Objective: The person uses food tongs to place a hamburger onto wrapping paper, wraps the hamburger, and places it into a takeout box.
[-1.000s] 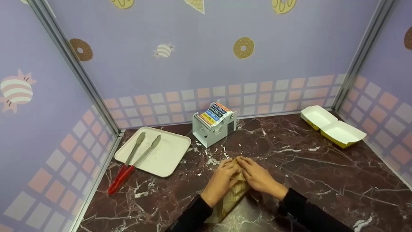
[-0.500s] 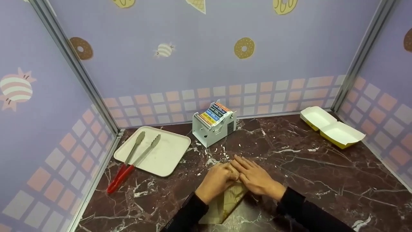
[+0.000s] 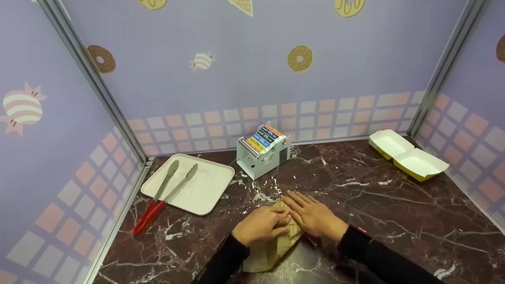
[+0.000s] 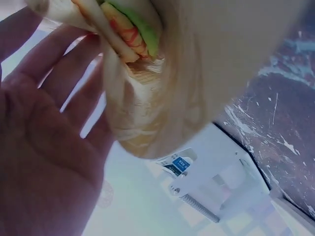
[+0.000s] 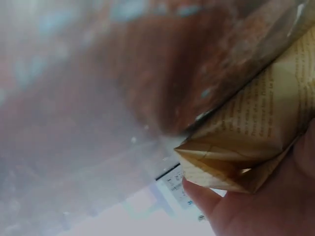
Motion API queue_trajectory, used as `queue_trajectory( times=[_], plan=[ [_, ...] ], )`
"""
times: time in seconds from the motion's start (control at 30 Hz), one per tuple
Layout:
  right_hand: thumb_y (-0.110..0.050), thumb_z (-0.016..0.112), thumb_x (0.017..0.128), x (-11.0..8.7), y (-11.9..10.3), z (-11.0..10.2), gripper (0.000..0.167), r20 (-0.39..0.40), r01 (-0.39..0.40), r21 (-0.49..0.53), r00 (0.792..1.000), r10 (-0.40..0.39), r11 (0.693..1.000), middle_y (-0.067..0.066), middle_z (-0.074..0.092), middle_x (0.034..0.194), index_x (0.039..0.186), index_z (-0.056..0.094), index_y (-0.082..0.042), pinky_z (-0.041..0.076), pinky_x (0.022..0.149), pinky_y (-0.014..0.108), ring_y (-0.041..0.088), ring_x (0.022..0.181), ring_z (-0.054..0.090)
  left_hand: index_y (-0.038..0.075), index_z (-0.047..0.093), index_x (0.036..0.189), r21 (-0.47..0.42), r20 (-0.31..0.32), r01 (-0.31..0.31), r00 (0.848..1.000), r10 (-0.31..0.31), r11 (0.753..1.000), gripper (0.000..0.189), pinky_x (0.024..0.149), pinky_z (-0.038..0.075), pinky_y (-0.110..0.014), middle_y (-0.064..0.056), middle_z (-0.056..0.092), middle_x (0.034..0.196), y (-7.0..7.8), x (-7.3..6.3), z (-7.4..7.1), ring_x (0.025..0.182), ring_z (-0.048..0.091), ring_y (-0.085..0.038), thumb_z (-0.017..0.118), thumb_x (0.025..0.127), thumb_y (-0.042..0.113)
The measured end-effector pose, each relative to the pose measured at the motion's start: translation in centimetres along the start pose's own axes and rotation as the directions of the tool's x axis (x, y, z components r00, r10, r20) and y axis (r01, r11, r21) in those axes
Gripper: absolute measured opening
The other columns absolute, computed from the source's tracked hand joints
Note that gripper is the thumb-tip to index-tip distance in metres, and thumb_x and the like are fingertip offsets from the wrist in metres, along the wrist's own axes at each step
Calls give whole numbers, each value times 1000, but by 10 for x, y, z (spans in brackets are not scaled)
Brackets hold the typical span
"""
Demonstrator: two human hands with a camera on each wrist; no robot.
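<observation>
Printed wrapping paper (image 3: 262, 256) lies folded round a sandwich (image 4: 130, 34) at the front of the table. Through an opening at its end, the left wrist view shows bread, something green and an orange-red filling. My left hand (image 3: 262, 227) holds the paper's left side, fingers bent over it and thumb lower down. On the right side my right hand (image 3: 313, 215) rests with straight fingers pressing the paper. A pointed, creased fold of the paper (image 5: 275, 103) shows against that hand in the right wrist view.
A white tray (image 3: 213, 189) stands at the left, with red-handled tongs (image 3: 158, 203) lying across its edge. Behind the hands is a tape dispenser (image 3: 268, 157) with several coloured rolls. An opened yellow-and-white takeaway box (image 3: 418, 161) sits at the back right, near the wall.
My left hand has moved left and slightly down, its fingers less tightly bunched, while the paper's near end looks more bulged. The right hand slid slightly left and then stayed put.
</observation>
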State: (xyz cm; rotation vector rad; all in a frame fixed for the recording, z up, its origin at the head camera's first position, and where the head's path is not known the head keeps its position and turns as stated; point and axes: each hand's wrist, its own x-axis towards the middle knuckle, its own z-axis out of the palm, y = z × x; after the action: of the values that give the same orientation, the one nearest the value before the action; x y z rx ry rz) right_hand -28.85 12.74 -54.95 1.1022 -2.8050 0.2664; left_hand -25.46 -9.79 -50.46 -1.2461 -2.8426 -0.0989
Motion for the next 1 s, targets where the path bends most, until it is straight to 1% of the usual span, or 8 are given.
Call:
queue_trajectory(
  times=[0.07,0.2,0.3,0.4,0.5,0.67,0.83,1.0],
  plan=[
    [-34,34,113,1,0,-1,53,4,-10,-45,1000,10,999,16,34,167,160,38,-10,37,118,63,41,150,39,18,56,148,39,28,-6,1000,5,999,53,121,40,-36,-2,51,156,1,-2,3,144,51,-20,59,103,45],
    [-29,39,111,6,5,-5,52,0,-20,-77,1000,20,997,17,36,166,159,40,-9,38,118,63,39,149,40,14,46,155,88,46,-13,999,9,996,56,127,28,-32,0,42,162,1,0,12,152,38,-16,45,109,44],
    [-28,39,111,10,13,-7,53,18,-13,-68,1000,14,998,18,34,166,160,38,-9,35,120,60,39,151,38,12,41,158,70,42,-2,999,0,998,55,129,23,-34,-1,38,165,-1,4,19,155,34,-17,34,112,42],
    [-27,37,111,15,21,-8,53,21,14,-23,1000,-13,1000,19,33,167,161,36,-9,33,121,60,40,151,37,13,38,160,45,36,17,999,-19,999,56,130,22,-35,-1,34,167,-4,7,23,156,32,-18,27,113,42],
    [-28,37,112,21,29,-6,51,-23,60,3,998,-60,998,18,35,166,161,37,-11,35,119,62,41,149,40,16,37,160,31,18,42,999,-42,999,55,130,22,-37,1,34,167,-8,8,24,155,32,-16,25,113,43],
    [-26,42,110,25,29,-5,51,-111,101,-85,988,-111,991,17,41,163,159,41,-10,37,118,62,39,147,44,21,41,159,22,-11,65,998,-64,998,54,130,23,-41,6,36,166,-14,9,22,155,33,-15,25,113,43],
    [-20,45,107,22,13,-5,52,-125,91,-108,987,-104,990,20,41,162,155,43,0,33,121,61,39,149,41,23,43,157,-15,-7,79,997,-80,997,51,129,24,-44,9,38,164,-16,7,22,155,34,-16,25,113,42],
    [-18,44,107,18,6,-2,52,-119,76,-48,990,-81,996,18,40,163,156,42,0,29,123,59,39,152,36,22,42,157,-35,12,70,997,-70,997,50,128,26,-44,9,36,165,-20,5,20,155,33,-17,24,113,39]
  ],
)
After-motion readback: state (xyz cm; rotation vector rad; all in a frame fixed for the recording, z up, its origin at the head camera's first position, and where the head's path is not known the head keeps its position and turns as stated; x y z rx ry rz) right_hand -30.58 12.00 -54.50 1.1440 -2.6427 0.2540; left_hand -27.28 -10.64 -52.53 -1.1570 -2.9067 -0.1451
